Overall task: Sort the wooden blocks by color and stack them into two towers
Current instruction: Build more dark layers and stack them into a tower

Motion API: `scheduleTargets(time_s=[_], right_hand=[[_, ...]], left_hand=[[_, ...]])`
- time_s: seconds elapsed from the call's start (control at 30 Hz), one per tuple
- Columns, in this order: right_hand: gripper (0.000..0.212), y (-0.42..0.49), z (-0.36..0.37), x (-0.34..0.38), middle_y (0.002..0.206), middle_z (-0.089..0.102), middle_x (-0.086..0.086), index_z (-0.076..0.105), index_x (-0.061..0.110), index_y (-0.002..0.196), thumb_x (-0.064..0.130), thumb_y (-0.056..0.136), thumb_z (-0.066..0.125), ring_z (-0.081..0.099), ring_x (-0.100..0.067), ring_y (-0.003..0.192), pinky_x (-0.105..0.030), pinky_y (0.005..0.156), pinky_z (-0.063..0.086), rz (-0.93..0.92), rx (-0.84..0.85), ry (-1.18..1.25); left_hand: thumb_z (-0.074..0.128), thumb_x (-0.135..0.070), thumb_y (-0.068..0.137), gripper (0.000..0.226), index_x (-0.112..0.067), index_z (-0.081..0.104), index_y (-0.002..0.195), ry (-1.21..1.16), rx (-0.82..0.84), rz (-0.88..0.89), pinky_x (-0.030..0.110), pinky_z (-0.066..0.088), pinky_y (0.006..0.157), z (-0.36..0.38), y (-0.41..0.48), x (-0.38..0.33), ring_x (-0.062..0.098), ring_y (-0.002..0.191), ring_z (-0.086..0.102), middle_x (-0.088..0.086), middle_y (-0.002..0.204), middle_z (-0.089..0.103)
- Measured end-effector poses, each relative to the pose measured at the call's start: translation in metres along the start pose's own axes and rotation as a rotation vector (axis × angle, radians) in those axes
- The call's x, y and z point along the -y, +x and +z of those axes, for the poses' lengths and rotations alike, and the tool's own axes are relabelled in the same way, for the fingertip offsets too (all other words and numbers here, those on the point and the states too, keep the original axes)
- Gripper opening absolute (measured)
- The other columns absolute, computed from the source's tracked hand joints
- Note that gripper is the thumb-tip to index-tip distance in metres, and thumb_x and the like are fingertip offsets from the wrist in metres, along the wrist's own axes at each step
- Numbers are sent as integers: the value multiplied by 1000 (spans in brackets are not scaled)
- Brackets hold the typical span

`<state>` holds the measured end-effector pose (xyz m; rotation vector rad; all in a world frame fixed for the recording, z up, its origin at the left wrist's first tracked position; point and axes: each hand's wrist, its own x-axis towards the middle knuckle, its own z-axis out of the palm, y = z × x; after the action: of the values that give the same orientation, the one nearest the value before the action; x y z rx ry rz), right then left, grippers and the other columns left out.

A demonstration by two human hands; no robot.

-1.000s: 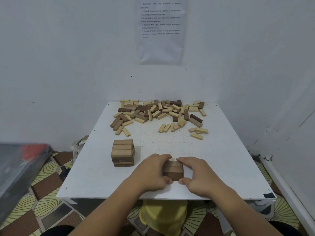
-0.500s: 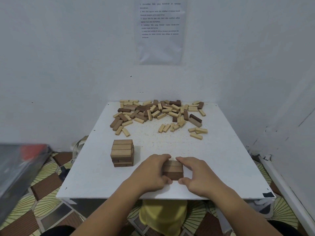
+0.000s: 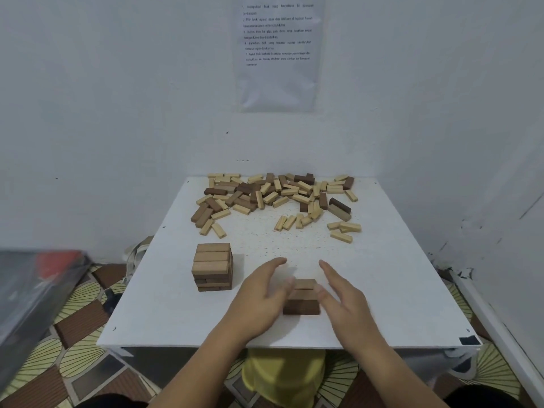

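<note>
A low stack of brown blocks sat near the front edge of the white table, directly between the two hands. The left hand and right hand flanked it with fingers straight and spread wide, gripping nothing. Their thumb tips lay at its upper corners, though contact was hard to confirm. That flat-palmed bracketing looked meant to square the layers so the next course would sit true. A taller tower stood to the left, apart from the left hand. The loose blocks, pale and dark mixed, lay heaped along the far edge, well apart from both hands, so most sorting seemed undone.
</note>
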<state>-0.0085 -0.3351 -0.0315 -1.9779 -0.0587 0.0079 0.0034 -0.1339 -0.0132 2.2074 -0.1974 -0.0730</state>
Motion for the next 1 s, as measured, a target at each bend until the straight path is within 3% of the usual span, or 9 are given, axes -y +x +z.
scheduleTargets(time_s=[0.1,0.17,0.33,0.47,0.63,0.73,0.87,1.0], right_hand=[[47,8,15,7,155,43,20,44,29,154,42,108,44,36,4,143,-12,110,28,96,-120,349],[46,18,28,10,154,45,19,45,29,153,42,109,41,38,4,142,-22,117,30,138,-165,486],[45,30,47,18,152,48,15,51,24,149,41,108,46,44,0,138,-24,113,34,184,-229,615],[45,28,49,20,151,46,17,48,26,151,41,109,42,40,-3,141,-31,121,32,185,-214,555],[45,29,48,17,155,46,14,47,25,152,37,110,40,40,-3,143,-34,123,30,173,-195,524],[45,30,48,15,155,46,15,47,26,152,38,110,41,40,-2,142,-32,122,31,172,-190,526],[40,32,42,14,150,51,16,51,27,148,35,110,43,42,1,141,-27,118,32,155,-186,562],[34,30,13,13,131,67,15,61,30,137,21,104,55,53,1,129,-18,104,40,122,-142,391]], left_hand=[[23,-57,106,57,-34,42,154,-305,-210,-122,18,22,115,16,-3,-9,-4,142,34,-21,154,43],[17,-53,109,55,-33,43,153,-430,-316,-181,18,20,114,29,5,-14,-4,142,34,-20,153,44],[15,-56,108,58,-32,50,146,-639,-354,-281,26,25,117,49,28,-24,4,139,42,-13,148,53],[16,-68,97,64,-34,56,134,-653,-340,-288,37,34,122,51,32,-24,5,132,52,-10,136,62],[16,-61,102,68,-24,59,137,-662,-291,-287,39,39,119,47,32,-25,6,125,57,-6,130,66],[16,-69,93,75,-25,61,134,-650,-288,-285,40,40,119,45,31,-27,6,125,59,-8,127,68],[15,-68,100,59,-39,62,122,-570,-272,-250,37,38,119,39,30,-22,5,127,57,-15,126,67],[40,-39,111,32,-36,59,136,-267,-189,-108,28,37,114,12,21,-17,1,130,49,-17,139,58]])
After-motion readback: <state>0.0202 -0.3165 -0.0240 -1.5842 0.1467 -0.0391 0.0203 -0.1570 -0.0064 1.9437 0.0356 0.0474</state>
